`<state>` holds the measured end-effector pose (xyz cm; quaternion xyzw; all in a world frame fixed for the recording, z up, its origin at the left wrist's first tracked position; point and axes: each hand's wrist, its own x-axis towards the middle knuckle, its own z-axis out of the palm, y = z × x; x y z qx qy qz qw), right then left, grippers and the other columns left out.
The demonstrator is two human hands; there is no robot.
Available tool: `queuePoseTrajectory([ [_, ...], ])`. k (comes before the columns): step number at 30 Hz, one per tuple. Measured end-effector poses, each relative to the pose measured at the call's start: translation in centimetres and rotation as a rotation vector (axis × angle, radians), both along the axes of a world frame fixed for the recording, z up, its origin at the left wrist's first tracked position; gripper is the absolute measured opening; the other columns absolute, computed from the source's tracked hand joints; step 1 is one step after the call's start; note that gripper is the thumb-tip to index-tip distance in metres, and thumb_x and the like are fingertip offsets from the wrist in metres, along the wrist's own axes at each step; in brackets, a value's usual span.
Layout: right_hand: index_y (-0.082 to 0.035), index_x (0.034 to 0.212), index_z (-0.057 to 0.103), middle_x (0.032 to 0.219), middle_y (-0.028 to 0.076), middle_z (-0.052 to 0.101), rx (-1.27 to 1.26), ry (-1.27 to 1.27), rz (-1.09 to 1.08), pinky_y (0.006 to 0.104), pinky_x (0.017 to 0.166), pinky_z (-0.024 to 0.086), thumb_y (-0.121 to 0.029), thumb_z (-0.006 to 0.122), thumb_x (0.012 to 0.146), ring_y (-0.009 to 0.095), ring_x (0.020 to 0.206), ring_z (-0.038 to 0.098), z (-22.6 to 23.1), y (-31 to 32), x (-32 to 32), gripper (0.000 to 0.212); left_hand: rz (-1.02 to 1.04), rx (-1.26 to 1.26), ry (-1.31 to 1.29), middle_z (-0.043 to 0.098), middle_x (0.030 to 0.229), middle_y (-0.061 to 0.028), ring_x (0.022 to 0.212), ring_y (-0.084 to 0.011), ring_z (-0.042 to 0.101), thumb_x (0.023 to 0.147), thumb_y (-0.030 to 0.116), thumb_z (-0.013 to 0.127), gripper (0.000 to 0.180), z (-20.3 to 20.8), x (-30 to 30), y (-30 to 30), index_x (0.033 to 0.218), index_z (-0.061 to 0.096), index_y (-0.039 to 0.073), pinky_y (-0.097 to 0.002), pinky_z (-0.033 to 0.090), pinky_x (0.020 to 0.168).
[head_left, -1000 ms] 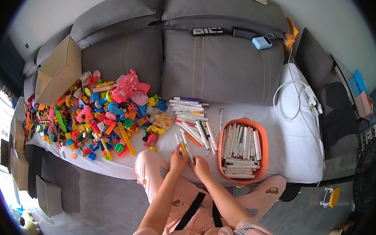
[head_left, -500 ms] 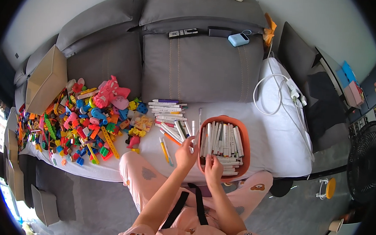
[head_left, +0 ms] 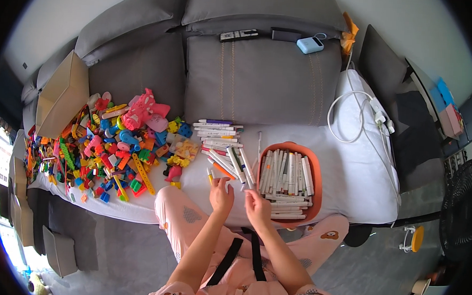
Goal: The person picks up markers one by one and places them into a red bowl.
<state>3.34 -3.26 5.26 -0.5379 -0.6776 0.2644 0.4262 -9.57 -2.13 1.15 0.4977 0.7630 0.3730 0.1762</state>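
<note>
Above the loose pens in front of my lap, my left hand (head_left: 221,196) has its fingers bent but apart. It partly covers a yellow-and-white marker (head_left: 210,174). My right hand (head_left: 257,207) is closed, its fingertips at the lower ends of some white markers (head_left: 248,167); whether anything is pinched in them is hidden. Just right of that hand stands an orange-red bin (head_left: 317,189), holding many white markers (head_left: 283,174), some upright-lying and some crosswise at the near end. More markers (head_left: 218,134) lie in a stack beyond my hands, one with a purple body.
A large heap of colourful toys and blocks (head_left: 124,141) spreads to the left, beside a tipped beige box (head_left: 62,95). Grey cushions (head_left: 266,85) line the back, with a remote (head_left: 238,35) and a blue power bank (head_left: 310,44) on top. A white power strip (head_left: 379,112) lies right.
My right hand has moved left, off the bin, to the markers beside it. My left hand has drawn left and nearer to me, over the loose pens. The whole view has shifted slightly.
</note>
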Motion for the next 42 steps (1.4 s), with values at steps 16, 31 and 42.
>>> queuePoseTrajectory([
  [16,-0.002,0.104,0.053,0.1,0.017,0.058,-0.29,-0.755,0.065,0.0431,0.061,0.052,-0.014,0.058,0.08,0.034,0.074,0.063,-6.8,4.7,-6.1,0.027,-0.061,-0.046,-0.296,0.055,0.095,-0.0136,0.071,-0.024,0.058,0.078,0.008,0.066,0.033,-6.1,-6.8,-2.1,0.11,0.06,0.008,-0.0344,0.049,0.067],
  [31,0.002,0.097,0.063,0.07,0.009,0.065,-0.166,0.056,-0.302,0.0275,0.052,0.045,-0.019,0.068,0.082,0.013,0.054,0.058,-0.1,1.0,7.3,0.027,-0.218,0.286,-0.384,0.053,0.102,-0.0129,0.065,-0.0159,0.058,0.078,0.001,0.061,0.038,4.9,6.9,2.9,0.116,0.06,0.007,-0.0266,0.05,0.06],
  [42,-0.001,0.106,0.056,0.107,0.015,0.056,0.016,0.011,-0.351,0.0348,0.066,0.051,0.0,0.057,0.08,0.029,0.08,0.061,-0.2,1.8,9.7,0.026,-0.336,0.219,-0.284,0.053,0.105,-0.014,0.069,-0.0212,0.057,0.077,0.001,0.059,0.038,4.7,11.0,4.0,0.115,0.059,0.005,-0.0305,0.05,0.064],
])
